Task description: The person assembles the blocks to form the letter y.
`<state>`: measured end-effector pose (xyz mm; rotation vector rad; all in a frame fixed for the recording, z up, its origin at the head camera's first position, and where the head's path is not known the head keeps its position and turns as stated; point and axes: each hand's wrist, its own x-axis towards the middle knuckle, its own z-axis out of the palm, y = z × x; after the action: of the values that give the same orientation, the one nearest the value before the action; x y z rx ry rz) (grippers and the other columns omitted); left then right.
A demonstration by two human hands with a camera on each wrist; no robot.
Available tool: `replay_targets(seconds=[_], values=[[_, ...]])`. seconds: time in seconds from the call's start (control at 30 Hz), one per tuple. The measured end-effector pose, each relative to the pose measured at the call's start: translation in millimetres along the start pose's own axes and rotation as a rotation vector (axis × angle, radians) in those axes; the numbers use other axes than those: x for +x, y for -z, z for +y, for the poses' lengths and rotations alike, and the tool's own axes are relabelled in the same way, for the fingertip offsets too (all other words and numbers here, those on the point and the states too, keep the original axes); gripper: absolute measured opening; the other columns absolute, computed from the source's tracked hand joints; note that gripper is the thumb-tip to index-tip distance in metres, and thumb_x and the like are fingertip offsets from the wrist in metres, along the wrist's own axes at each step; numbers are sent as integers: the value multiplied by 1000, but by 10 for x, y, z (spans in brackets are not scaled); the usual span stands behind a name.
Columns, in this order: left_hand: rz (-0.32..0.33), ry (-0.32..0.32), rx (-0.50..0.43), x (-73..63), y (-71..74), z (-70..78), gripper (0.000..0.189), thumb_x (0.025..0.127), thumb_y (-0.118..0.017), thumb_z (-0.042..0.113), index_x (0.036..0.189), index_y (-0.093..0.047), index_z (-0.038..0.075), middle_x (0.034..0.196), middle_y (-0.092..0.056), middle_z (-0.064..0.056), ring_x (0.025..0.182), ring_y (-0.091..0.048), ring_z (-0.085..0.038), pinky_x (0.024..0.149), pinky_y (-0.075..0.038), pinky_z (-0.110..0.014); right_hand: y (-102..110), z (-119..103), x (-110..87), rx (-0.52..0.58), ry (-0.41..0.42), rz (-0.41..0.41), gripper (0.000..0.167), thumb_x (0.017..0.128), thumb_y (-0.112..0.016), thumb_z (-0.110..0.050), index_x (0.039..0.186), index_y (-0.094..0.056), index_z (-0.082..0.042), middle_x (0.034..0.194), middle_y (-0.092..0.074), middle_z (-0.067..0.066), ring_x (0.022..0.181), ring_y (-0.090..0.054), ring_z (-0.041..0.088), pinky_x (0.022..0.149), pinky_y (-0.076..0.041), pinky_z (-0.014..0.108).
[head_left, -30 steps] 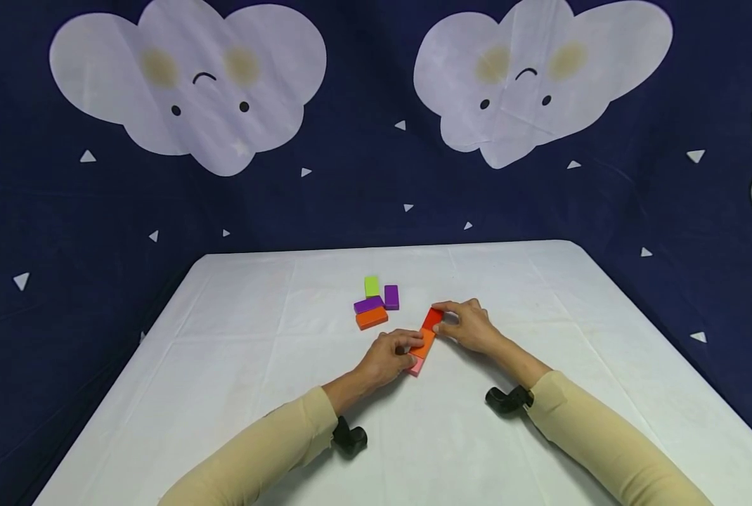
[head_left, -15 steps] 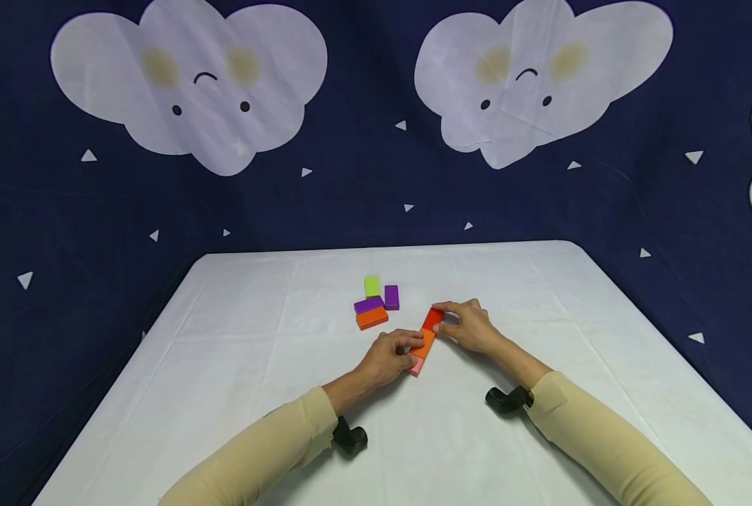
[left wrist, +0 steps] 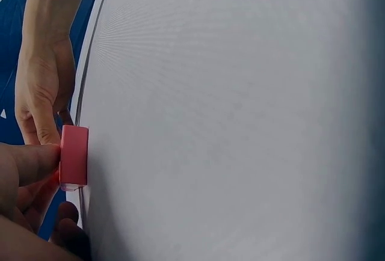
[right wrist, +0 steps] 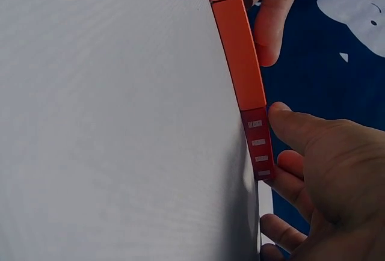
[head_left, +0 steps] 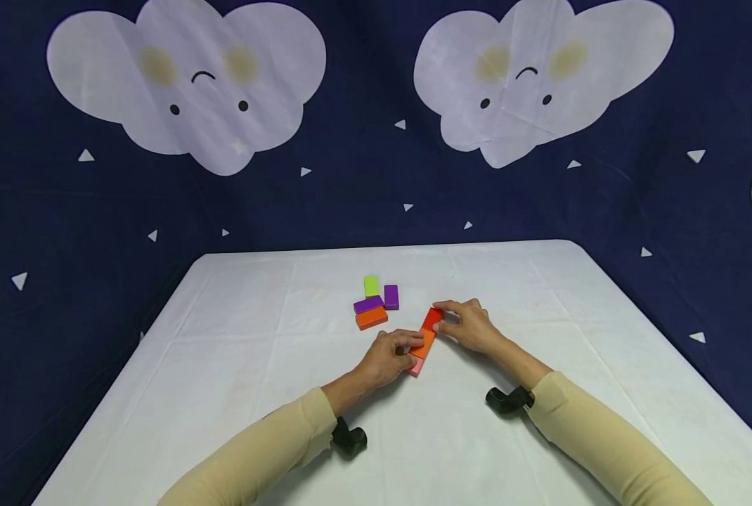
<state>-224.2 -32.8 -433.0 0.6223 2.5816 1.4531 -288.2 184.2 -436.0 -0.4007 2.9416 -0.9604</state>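
A pink block [head_left: 417,367], an orange block [head_left: 423,343] and a red block [head_left: 431,319] lie end to end in a slanted row on the white table. My left hand [head_left: 385,357] rests over the near part of the row, thumb at the pink block and fingertips on the orange one. In the left wrist view its thumb [left wrist: 39,161] touches the pink block [left wrist: 74,156]. With thumb and index finger at its two ends, my right hand [head_left: 467,325] pinches the red block. Four pale marks' worth of striping, several in all, shows along the red block's side [right wrist: 258,147].
Left of the row and farther back, a lime green block [head_left: 372,286], an upright-lying purple block [head_left: 391,297], another purple block [head_left: 368,304] and an orange block [head_left: 372,318] sit close together. A dark blue cloth [head_left: 351,211] with clouds hangs behind the table [head_left: 256,393].
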Motion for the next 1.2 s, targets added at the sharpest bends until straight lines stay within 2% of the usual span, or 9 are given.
replay_targets(seconds=[0.23, 0.37, 0.53, 0.7, 0.87, 1.1, 1.2], values=[[7, -9, -2, -8, -5, -9, 34, 83, -63, 0, 117, -67, 7, 129, -61, -4, 116, -47, -23, 85, -34, -27, -15, 23, -1, 2, 4, 0, 49, 83, -68, -36, 129, -58, -21, 125, -58, 17, 103, -43, 29, 76, -31, 35], [10, -19, -1, -7, -10, -17, 34, 83, -63, 0, 116, -67, 6, 129, -61, -5, 117, -47, -24, 88, -33, -29, -4, 22, -11, 13, -6, 0, 49, 84, -67, -37, 129, -58, -21, 126, -57, 16, 103, -44, 31, 76, -32, 35], [22, 18, -11, -11, -7, -12, 32, 84, -64, 2, 115, -68, 7, 127, -62, -4, 119, -47, -24, 90, -35, -32, 8, 13, -17, 39, -10, 2, 49, 84, -67, -38, 130, -57, -21, 131, -56, 14, 103, -45, 30, 77, -35, 35], [58, 33, -47, -3, -6, -22, 31, 81, -65, 0, 111, -70, 7, 121, -65, -3, 117, -49, -23, 93, -35, -33, 11, -23, -63, 53, 0, 37, 49, 84, -68, -37, 129, -58, -21, 125, -58, 13, 103, -45, 28, 77, -38, 34], [95, 22, -68, 2, 10, -41, 31, 79, -65, -3, 108, -71, 5, 117, -67, -5, 112, -54, -23, 95, -35, -34, 3, -111, -145, 53, 38, 82, 48, 83, -70, -34, 128, -59, -22, 116, -59, 13, 101, -47, 28, 77, -40, 36], [143, 58, -120, -31, 83, -44, 30, 79, -63, -6, 107, -70, 1, 114, -68, -10, 103, -59, -26, 87, -46, -28, -60, -197, -216, -8, 111, 109, 49, 80, -73, -36, 126, -61, -21, 124, -63, 3, 99, -47, 24, 80, -36, 36], [176, 65, -124, -34, 137, -67, 30, 79, -63, -6, 107, -70, 0, 114, -68, -12, 100, -59, -28, 82, -48, -25, -77, -225, -235, -30, 139, 119, 50, 79, -74, -36, 125, -62, -19, 125, -63, 3, 97, -47, 24, 80, -34, 36]])
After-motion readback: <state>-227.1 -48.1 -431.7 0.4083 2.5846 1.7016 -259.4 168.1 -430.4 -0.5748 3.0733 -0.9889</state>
